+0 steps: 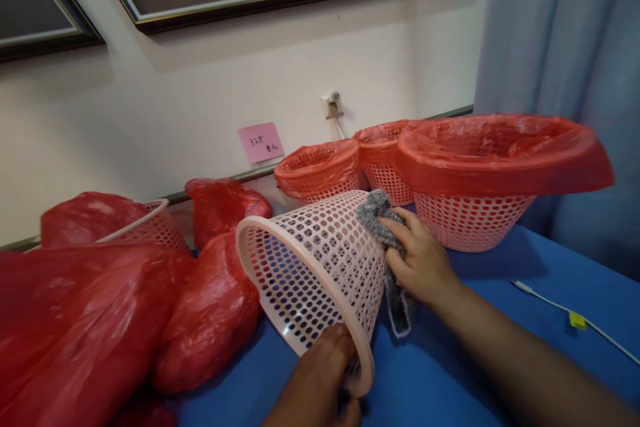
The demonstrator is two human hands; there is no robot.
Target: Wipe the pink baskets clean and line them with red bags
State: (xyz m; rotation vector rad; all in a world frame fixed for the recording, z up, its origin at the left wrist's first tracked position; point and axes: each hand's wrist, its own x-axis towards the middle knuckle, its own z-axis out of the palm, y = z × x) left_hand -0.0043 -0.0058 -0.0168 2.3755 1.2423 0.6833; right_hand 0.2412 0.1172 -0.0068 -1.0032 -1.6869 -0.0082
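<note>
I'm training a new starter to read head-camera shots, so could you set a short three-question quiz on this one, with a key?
1. What does the right hand press against the tilted basket?
2. True or false: a red plastic bag covers the rim of the large basket at the far right.
3. Which part of the tilted basket does the left hand grip?
A. its base
B. its rim
C. none

Key: 1: a grey cloth; 2: true; 3: B.
</note>
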